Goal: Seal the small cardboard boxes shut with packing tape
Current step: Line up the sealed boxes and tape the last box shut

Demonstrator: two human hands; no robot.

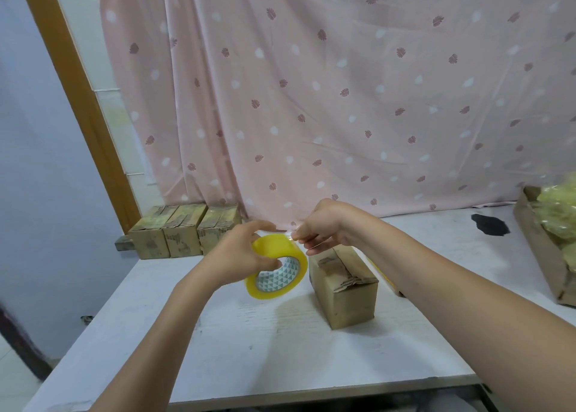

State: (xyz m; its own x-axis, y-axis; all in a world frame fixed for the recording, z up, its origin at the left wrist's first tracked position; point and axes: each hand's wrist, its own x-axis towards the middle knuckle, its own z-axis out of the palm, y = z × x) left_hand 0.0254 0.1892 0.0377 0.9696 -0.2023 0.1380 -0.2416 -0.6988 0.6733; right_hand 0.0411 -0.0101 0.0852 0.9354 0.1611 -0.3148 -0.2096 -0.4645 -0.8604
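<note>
Hands: left (246,252) grips tape roll (277,271) w/ curled fingers, right (321,227) pinches tape end, above box (344,287).

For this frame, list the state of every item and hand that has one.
Yellow packing tape roll: held above the table, end being pulled.
Small brown cardboard box: flaps closed, no tape visible.
Three cardboard boxes at back: side by side, closed.
Left hand: grips roll.
Right hand: pinches tape end.
</note>
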